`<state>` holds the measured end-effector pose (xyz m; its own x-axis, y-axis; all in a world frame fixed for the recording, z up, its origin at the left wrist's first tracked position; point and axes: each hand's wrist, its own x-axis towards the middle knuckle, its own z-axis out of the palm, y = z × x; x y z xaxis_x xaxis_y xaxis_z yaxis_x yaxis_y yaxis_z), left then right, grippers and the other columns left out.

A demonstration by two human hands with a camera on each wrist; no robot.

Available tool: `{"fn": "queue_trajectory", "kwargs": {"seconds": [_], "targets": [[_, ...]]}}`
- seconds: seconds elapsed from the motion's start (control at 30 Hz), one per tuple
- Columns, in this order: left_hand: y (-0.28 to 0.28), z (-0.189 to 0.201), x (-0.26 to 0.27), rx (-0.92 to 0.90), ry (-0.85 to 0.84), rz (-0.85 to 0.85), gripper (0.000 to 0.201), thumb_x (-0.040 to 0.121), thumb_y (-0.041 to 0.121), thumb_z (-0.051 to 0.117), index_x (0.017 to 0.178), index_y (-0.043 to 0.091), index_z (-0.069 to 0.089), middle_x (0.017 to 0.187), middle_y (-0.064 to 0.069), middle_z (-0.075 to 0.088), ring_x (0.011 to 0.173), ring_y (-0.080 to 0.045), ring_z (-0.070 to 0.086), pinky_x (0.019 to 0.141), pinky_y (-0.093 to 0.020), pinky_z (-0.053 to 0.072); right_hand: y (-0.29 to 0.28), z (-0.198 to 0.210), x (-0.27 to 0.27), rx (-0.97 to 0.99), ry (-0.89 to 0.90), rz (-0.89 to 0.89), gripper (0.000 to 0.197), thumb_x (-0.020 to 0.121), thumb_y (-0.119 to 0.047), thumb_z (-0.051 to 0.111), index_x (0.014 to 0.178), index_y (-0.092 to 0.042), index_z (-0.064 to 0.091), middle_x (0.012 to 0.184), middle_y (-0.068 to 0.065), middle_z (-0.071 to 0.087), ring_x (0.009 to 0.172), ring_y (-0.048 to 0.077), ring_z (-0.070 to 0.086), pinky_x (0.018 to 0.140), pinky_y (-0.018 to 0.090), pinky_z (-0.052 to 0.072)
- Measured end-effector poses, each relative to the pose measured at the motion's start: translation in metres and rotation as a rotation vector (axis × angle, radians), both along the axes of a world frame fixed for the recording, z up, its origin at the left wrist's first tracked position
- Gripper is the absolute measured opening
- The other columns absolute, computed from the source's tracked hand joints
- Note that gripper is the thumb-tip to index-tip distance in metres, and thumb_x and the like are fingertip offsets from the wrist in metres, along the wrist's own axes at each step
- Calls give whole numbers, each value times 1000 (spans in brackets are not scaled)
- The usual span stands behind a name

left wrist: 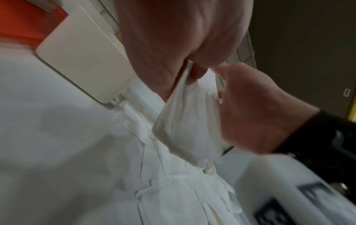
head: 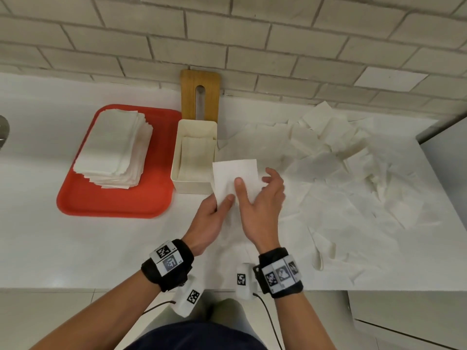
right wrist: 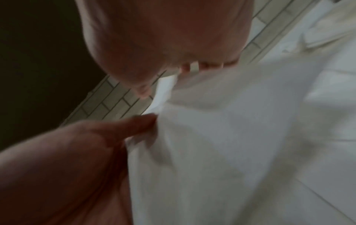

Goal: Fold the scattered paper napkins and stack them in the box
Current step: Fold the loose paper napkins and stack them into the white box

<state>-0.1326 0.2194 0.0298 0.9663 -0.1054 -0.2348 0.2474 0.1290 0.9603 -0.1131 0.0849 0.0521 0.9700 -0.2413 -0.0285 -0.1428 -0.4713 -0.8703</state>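
Left hand (head: 211, 218) and right hand (head: 262, 205) both pinched one napkin (head: 233, 179), held just beside the box (head: 194, 152); uneven pulling could have torn or skewed its fold, while scattered napkins (head: 353, 173) lay to the right

Left hand (left wrist: 173, 45) and right hand (left wrist: 256, 115) pinching napkin (left wrist: 188, 118)

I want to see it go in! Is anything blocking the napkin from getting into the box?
Nothing visible does. Both hands, left and right, hold the napkin right beside the box, whose top is open.
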Motion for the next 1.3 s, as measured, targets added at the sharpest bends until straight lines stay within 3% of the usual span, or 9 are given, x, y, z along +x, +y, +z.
{"fn": "queue_trajectory", "kwargs": {"seconds": [0.13,0.33,0.47,0.63,0.73,0.93,1.03,1.17,1.3], "targets": [[17,-3,-14,-121,-34,166,28,108,16,62,135,14,67,133,-8,75,126,-31,70,109,-58,53,-29,-14,-28,65,197,396,50,92,-49,82,133,-29,61,115,-17,75,101,-1,72,84,23,59],[68,-3,-48,9,-71,331,47,87,-2,83,129,7,65,119,-9,79,115,-28,75,99,-40,60,-41,-26,-57,-34,-138,262,10,100,-22,77,109,-26,72,99,-14,75,91,9,70,77,25,56],[80,-30,-62,218,-147,323,46,82,-12,83,120,7,67,105,-8,80,104,-21,74,93,-27,57,-30,-37,-62,-60,-196,299,33,91,5,74,111,-21,70,107,-10,73,101,8,69,88,21,54],[74,-71,-68,559,-142,202,37,87,-11,76,104,21,71,103,8,76,97,0,70,92,-39,57,-18,-79,-65,-149,27,413,55,90,-3,76,132,-29,53,121,-8,65,113,6,62,100,31,55],[77,-63,-60,647,-173,177,42,86,-14,75,99,26,73,99,13,76,93,2,69,84,-26,57,-21,-84,-62,-234,-17,444,42,97,-7,71,127,-31,54,118,-10,66,108,8,64,96,40,58],[93,32,12,681,-387,259,27,91,17,85,115,21,72,106,17,74,97,3,69,83,-10,49,-9,-32,-30,-88,-301,459,45,108,-8,61,147,-28,55,140,-9,60,125,-10,53,107,8,39],[101,69,65,706,-499,352,37,93,21,81,126,21,67,119,12,73,109,-2,68,91,-20,54,18,-15,5,-67,-368,449,29,106,-7,63,130,-22,72,128,-2,70,117,4,64,102,15,46],[112,64,110,851,-460,394,47,99,25,71,143,18,56,124,-2,73,102,-16,69,88,-30,54,66,-5,66,-64,-265,269,23,101,-3,64,116,-14,78,118,4,76,108,12,69,95,0,37],[120,17,117,1083,-149,242,69,99,28,67,159,9,39,117,-20,72,108,-40,70,92,-45,56,109,-17,116,-195,107,302,27,103,-8,60,128,-3,70,133,17,69,122,33,67,101,25,47]]}}
